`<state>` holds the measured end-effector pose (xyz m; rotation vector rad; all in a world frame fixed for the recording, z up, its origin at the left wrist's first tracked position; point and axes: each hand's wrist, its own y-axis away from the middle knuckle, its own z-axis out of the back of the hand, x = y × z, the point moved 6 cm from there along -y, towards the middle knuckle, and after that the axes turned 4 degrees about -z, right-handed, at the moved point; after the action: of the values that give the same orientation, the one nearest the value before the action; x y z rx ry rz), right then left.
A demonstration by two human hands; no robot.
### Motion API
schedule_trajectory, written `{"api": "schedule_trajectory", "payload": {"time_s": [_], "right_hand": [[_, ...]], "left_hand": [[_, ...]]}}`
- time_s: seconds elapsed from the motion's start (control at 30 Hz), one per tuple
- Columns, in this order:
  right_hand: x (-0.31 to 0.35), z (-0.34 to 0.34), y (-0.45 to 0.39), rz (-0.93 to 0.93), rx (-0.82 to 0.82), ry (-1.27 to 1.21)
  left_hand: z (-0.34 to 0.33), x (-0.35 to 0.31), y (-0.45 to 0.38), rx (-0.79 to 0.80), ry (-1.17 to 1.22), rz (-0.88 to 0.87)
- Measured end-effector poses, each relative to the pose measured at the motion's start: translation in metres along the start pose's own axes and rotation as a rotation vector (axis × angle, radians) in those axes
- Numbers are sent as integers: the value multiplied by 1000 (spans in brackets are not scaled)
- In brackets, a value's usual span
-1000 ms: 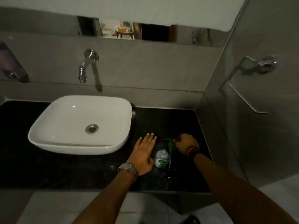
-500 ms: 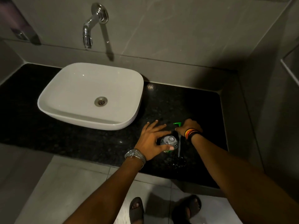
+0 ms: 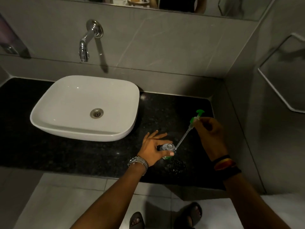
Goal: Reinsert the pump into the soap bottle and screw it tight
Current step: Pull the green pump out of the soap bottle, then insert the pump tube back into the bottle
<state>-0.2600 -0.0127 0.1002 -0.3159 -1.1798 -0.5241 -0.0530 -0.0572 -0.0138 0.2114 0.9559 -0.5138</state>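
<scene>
A small clear soap bottle (image 3: 168, 148) with a green label stands on the black counter (image 3: 82, 156), its mouth uncovered. My left hand (image 3: 153, 148) grips its side with thumb and fingers. My right hand (image 3: 210, 134) holds the green pump (image 3: 195, 119) by its collar, lifted above the counter and tilted. The pump's clear tube (image 3: 182, 139) slants down to the left, and its tip sits right beside the bottle's mouth.
A white basin (image 3: 85, 106) sits on the counter to the left, under a chrome wall tap (image 3: 86, 42). A grey wall with a towel rail (image 3: 279, 90) closes the right side. Water drops (image 3: 176, 166) lie near the counter's front edge. Sandalled feet show below.
My right hand lifted the pump off the counter and swung it up to the right, with the tube tip now at the bottle's mouth. My left hand keeps hold of the bottle.
</scene>
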Motion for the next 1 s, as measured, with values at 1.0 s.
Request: {"api": "schedule_trajectory", "payload": {"time_s": [1.0], "right_hand": [[-65,-63,34,265,267,444]], "left_hand": [[-7,9,0,8,-13,3]]}}
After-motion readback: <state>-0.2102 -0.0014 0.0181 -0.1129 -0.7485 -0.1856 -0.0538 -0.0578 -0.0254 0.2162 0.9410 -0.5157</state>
